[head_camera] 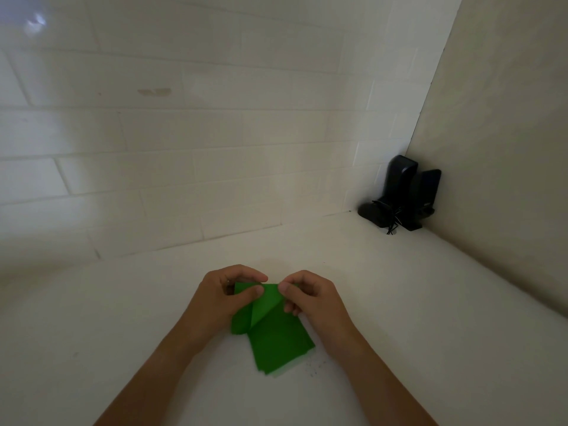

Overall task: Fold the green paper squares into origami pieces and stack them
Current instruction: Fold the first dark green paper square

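White tiled wall [184,133] at the back, a plain wall on the right, and a white counter [384,287] running into the corner between them. Tucked in that corner stand some black devices [402,195], upright, with thin black cords trailing at their base; what exactly they are I cannot tell.

Down at centre, both bare hands are on the job. A stack of green paper squares [279,342] lies flat on the counter, tilted a little, with paler edges peeking out at its near corner. Just beside that corner a few dark specks [316,365] dot the surface.

The left hand [221,299] has fingers curled, thumb and forefinger pinching the top green sheet [261,305] at its far edge. The right hand [310,296] does likewise, fingertips nipped on the same sheet right beside the left thumb. Between them the sheet is lifted and folded over, one flap hanging down the left side of the stack, a crease running diagonally across it. Both forearms reach in from the bottom edge, wrists hovering over the counter.
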Demonstrator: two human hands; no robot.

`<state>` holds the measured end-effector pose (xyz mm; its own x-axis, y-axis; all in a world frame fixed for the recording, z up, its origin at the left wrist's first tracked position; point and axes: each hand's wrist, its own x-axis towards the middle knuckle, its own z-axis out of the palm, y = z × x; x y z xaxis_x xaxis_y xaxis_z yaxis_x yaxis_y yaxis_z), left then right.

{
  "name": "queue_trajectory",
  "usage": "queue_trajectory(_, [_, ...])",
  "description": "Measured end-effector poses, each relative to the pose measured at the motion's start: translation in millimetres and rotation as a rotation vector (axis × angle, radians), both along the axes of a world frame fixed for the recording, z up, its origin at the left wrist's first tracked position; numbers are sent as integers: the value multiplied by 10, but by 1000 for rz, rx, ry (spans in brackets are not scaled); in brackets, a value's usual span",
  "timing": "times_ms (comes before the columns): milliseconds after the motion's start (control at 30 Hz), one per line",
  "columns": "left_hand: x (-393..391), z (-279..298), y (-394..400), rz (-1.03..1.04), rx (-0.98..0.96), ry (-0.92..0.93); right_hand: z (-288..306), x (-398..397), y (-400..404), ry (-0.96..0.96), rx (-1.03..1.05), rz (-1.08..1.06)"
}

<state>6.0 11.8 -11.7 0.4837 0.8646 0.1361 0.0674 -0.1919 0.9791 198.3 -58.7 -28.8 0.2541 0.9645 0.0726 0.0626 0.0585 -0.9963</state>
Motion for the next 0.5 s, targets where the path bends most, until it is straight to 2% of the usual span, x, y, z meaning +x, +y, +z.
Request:
queue_trajectory(167, [17, -28, -10, -51, -37, 85, 20, -14, -3, 18, 7, -9])
queue_trajectory(367, [15, 1, -14, -44, -85, -16, 27, -17, 5, 113, 6, -43])
queue_trajectory(500, [16, 15, -36, -68, -45, 2, 14, -15, 12, 149, -7, -84])
